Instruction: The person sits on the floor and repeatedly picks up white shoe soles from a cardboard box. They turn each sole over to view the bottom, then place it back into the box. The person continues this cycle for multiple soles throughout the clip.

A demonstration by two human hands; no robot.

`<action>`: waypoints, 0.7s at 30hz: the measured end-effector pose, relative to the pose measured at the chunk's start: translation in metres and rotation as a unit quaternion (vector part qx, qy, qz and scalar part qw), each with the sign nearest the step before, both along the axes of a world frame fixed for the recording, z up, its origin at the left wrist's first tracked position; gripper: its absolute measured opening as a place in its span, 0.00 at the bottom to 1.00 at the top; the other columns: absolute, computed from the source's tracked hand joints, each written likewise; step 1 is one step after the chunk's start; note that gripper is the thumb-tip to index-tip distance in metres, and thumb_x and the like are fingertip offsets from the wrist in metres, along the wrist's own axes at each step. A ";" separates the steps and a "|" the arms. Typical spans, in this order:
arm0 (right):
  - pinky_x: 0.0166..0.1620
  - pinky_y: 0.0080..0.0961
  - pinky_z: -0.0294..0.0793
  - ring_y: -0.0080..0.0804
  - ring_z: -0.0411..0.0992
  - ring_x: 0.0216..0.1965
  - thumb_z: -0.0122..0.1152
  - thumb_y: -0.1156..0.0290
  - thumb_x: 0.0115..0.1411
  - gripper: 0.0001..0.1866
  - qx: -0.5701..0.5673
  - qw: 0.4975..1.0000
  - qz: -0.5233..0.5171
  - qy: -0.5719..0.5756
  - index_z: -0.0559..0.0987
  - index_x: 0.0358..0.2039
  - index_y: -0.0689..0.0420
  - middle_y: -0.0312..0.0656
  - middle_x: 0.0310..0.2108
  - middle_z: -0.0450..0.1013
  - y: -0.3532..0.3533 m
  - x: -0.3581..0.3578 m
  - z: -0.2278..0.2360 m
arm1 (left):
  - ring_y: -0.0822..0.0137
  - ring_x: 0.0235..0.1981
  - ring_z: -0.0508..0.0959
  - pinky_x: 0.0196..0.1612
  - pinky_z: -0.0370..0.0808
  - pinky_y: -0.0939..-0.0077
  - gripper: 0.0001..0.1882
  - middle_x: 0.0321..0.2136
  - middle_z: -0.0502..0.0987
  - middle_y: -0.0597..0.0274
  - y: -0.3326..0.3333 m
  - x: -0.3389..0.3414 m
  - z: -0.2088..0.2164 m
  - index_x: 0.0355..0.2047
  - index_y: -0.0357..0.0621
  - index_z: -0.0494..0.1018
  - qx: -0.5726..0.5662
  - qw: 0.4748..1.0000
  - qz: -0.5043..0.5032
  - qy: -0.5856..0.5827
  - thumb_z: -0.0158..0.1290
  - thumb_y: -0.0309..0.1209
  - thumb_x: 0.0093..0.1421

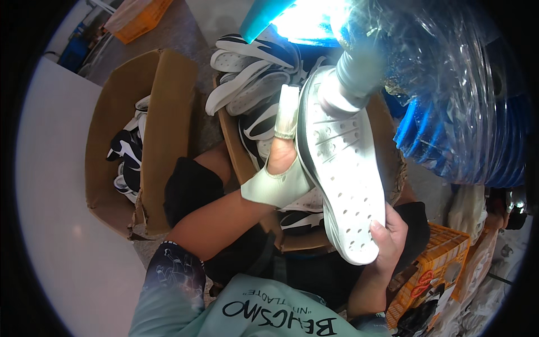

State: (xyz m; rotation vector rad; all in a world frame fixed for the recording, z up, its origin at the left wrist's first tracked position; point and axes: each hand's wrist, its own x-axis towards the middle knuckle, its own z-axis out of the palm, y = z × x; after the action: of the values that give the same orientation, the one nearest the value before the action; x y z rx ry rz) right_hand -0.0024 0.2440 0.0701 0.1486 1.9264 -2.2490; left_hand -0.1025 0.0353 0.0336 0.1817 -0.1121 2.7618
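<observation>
A white shoe sole point(351, 185) dotted with small holes slants across the middle, its perforated face turned up. My left hand point(281, 160), in a white glove that leaves part of the hand bare, grips its left edge; the fingers go partly behind it. Around the lower right end of the sole, my bare right hand point(388, 238) is closed with the thumb on the edge. A grey cylindrical machine part point(353, 84) overlaps the sole's upper end; whether they touch I cannot tell. Behind lies a cardboard box point(233, 132) holding several white and black soles point(252, 84).
Another cardboard box point(168, 135) with black-and-white shoe parts point(128, 151) stands at left. A bright lamp with a teal shade point(264, 17) hangs above. Clear plastic and a ribbed blue hose point(443, 140) fill the upper right. An orange crate point(443, 253) sits at lower right.
</observation>
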 end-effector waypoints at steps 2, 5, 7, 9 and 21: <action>0.48 0.22 0.74 0.31 0.77 0.41 0.56 0.68 0.54 0.31 0.013 1.000 -0.007 0.000 0.71 0.54 0.79 0.52 0.43 0.77 0.003 0.003 -0.002 | 0.55 0.59 0.73 0.62 0.72 0.54 0.34 0.60 0.69 0.48 0.003 0.003 -0.003 0.66 0.40 0.59 -0.061 0.996 0.033 0.063 0.45 0.51 0.70; 0.46 0.22 0.74 0.32 0.78 0.40 0.57 0.65 0.54 0.32 0.013 1.000 -0.017 -0.001 0.71 0.53 0.79 0.53 0.42 0.78 0.006 0.006 -0.006 | 0.57 0.59 0.73 0.62 0.73 0.56 0.34 0.60 0.69 0.49 0.006 0.007 -0.005 0.66 0.40 0.59 -0.089 0.989 0.061 0.105 0.44 0.52 0.70; 0.48 0.21 0.73 0.29 0.76 0.42 0.56 0.70 0.55 0.30 -0.024 1.000 0.002 0.001 0.71 0.55 0.78 0.51 0.44 0.77 0.009 0.007 -0.009 | 0.58 0.58 0.74 0.62 0.73 0.57 0.34 0.60 0.69 0.50 0.007 0.009 -0.003 0.66 0.40 0.58 -0.068 0.995 0.040 0.052 0.43 0.52 0.70; 0.48 0.21 0.73 0.29 0.76 0.42 0.57 0.69 0.55 0.31 -0.014 1.000 0.001 -0.002 0.71 0.55 0.78 0.50 0.44 0.77 0.009 0.007 -0.011 | 0.59 0.58 0.74 0.62 0.73 0.59 0.34 0.60 0.70 0.51 0.008 0.007 -0.001 0.66 0.40 0.58 -0.117 0.990 0.062 0.042 0.42 0.52 0.71; 0.49 0.22 0.73 0.30 0.76 0.42 0.56 0.67 0.56 0.29 -0.079 0.996 -0.032 0.009 0.72 0.53 0.76 0.50 0.43 0.77 -0.021 -0.024 -0.013 | 0.59 0.56 0.75 0.62 0.71 0.61 0.33 0.57 0.72 0.49 0.003 -0.047 0.004 0.64 0.36 0.60 0.042 0.961 0.123 0.243 0.37 0.52 0.73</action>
State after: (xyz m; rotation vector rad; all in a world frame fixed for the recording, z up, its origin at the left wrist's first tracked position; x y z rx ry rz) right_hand -0.0265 0.2234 0.0567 0.1726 1.7658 -2.4411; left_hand -0.1499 0.0380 0.0379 0.9441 -0.0792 2.8612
